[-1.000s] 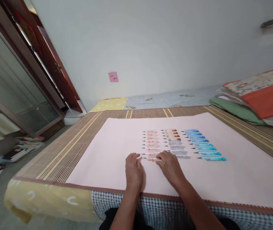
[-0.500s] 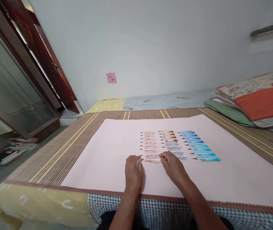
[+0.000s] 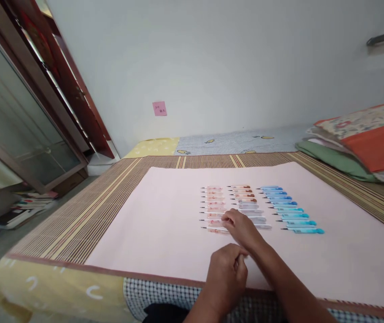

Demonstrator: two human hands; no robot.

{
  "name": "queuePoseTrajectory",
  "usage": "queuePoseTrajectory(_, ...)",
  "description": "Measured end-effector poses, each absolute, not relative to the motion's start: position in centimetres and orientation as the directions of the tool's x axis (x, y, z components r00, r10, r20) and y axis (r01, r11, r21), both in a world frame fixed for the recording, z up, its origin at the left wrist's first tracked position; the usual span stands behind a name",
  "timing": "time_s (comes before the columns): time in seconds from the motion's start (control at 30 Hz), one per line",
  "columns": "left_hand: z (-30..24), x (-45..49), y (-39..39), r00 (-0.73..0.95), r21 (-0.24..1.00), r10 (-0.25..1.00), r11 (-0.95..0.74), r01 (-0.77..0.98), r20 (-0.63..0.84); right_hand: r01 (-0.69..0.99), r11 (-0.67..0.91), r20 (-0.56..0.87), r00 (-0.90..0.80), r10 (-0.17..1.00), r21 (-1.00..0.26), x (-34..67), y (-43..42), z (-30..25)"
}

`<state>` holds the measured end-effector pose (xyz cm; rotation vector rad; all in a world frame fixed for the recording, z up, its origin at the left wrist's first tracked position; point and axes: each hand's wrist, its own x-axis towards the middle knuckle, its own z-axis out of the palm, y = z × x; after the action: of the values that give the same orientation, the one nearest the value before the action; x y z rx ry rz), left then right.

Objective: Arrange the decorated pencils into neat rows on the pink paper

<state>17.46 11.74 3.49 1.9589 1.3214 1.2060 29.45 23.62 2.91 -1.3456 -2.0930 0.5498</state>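
Observation:
Three columns of pens lie on a pale pink sheet: pink pens on the left, brown and grey pens in the middle, blue pens on the right. My right hand rests at the near end of the pink and middle columns, fingers curled and touching the nearest pens. My left hand is loosely closed near the sheet's front edge, beside my right forearm, away from the pens. What it holds, if anything, is hidden.
The sheet lies on a striped woven mat over a bed. Folded blankets are stacked at the right. A glass-door cabinet and piled books stand at the left. A pink note sticks to the wall.
My left hand has pulled back from the pink pens toward the sheet's front edge and curled closed. My right hand stays at the near end of the columns.

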Motion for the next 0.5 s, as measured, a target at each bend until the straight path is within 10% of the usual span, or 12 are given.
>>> queuePoseTrajectory(0.5, 3.2, 12.6, 14.7, -0.268, 0.707, 0.862, -0.137, 0.694, 0.430, 0.623, 0.412, 0.330, -0.251, 0.910, -0.664, 28.4, 23.5, 1.9)
